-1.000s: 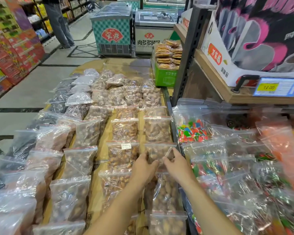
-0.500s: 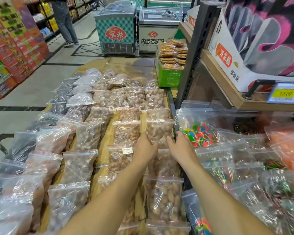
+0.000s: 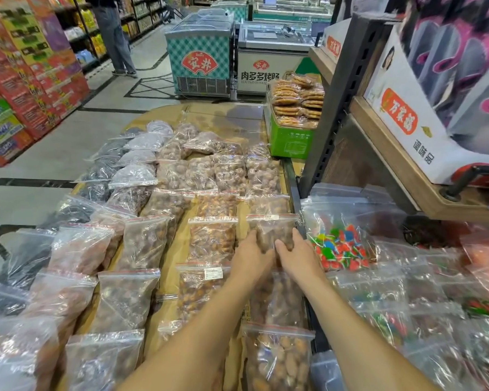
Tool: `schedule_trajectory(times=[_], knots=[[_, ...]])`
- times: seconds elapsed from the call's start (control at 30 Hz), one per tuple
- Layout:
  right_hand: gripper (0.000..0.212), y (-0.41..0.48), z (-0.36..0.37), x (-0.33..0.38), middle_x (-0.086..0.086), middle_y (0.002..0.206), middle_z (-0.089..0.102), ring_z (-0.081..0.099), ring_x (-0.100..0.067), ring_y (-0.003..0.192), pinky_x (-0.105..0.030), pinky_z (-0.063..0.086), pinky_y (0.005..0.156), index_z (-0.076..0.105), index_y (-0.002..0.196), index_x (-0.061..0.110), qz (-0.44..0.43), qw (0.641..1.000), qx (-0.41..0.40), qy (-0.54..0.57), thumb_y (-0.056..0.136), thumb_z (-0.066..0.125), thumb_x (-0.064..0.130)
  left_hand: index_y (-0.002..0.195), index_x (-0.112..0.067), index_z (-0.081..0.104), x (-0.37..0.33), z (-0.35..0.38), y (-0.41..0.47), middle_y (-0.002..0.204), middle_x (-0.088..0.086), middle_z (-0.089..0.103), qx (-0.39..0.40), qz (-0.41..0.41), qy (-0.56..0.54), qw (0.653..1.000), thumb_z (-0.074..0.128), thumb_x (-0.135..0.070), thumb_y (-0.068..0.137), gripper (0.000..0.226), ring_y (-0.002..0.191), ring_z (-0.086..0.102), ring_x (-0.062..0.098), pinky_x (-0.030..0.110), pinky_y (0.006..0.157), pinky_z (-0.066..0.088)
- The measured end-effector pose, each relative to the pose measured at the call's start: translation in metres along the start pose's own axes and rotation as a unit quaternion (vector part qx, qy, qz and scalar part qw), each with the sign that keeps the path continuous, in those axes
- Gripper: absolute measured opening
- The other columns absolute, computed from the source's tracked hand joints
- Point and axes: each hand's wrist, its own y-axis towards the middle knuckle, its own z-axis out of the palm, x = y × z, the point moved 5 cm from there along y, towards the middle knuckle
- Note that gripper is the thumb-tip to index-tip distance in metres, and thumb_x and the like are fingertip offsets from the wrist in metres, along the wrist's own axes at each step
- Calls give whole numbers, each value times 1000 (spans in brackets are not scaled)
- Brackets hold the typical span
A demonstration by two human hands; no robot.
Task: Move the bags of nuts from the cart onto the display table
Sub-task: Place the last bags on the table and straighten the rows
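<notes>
Several clear zip bags of nuts lie in rows on the cardboard-covered display table (image 3: 223, 117). In the right-hand column, a bag of brown nuts (image 3: 274, 230) with a small white label lies flat. My left hand (image 3: 251, 256) holds its lower left edge, and my right hand (image 3: 297, 258) holds its lower right edge, fingers curled onto the plastic. More bags of nuts lie below my wrists, among them one at the front (image 3: 277, 359). The cart is out of sight.
Bags of colourful candy (image 3: 339, 246) fill the lower shelf on the right, under a wooden shelf (image 3: 393, 153) with a black upright post (image 3: 339, 97). A green crate of flat cakes (image 3: 291, 136) stands at the table's far end. Freezers (image 3: 201, 55) and a person (image 3: 113, 32) are beyond.
Both hands have moved away from me up the right-hand column, from a nearer bag to the labelled one farther along. The camera has shifted forward with them.
</notes>
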Motion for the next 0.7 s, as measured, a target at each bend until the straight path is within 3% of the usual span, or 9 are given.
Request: schedule_trajectory(times=[0.17, 0.3, 0.4, 0.5, 0.63, 0.7], knots=[[72, -7, -1, 1, -13, 166, 35, 37, -35, 152, -51, 36, 121, 23, 169, 25, 6, 1000, -4, 3, 107, 48, 52, 164, -16, 31, -1, -6, -4, 159, 8, 49, -8, 21, 12, 1000, 62, -32, 99, 74, 141, 51, 29, 45, 114, 46], [62, -30, -6, 15, -13, 154, 43, 39, -34, 145, -49, 37, 119, 40, 160, 21, -23, 998, -43, -47, 107, 47, 52, 154, -15, 47, -2, -27, -18, 141, 6, 62, -47, 38, 9, 998, 61, -32, 101, 57, 114, 67, 25, 38, 93, 57], [53, -53, -1, 30, -10, 143, 48, 42, -32, 138, -49, 38, 117, 50, 151, 24, -59, 995, -54, -55, 107, 45, 54, 149, -16, 51, 4, -47, -33, 132, 5, 67, -68, 43, 7, 997, 63, -38, 101, 54, 110, 69, 27, 43, 94, 60], [53, -73, 11, 41, -14, 156, 43, 38, -37, 147, -51, 35, 121, 49, 152, 25, -71, 996, -27, -40, 107, 47, 53, 144, -17, 55, 19, -72, -49, 126, 3, 70, -80, 33, 14, 996, 63, -31, 102, 45, 106, 70, 24, 39, 88, 60], [60, -95, 33, 48, -9, 154, 49, 48, -33, 142, -50, 42, 116, 45, 155, 25, -64, 998, 16, -11, 103, 47, 55, 158, -15, 41, 51, -105, -71, 146, 6, 61, -99, -3, 41, 994, 62, -33, 102, 63, 120, 63, 25, 39, 98, 52], [54, -104, 43, 50, -5, 142, 60, 58, -29, 128, -43, 49, 105, 51, 148, 21, -58, 998, 33, 3, 104, 48, 52, 157, -21, 42, 69, -114, -79, 140, 8, 66, -99, -14, 17, 995, 64, -41, 97, 67, 112, 67, 29, 40, 93, 55]])
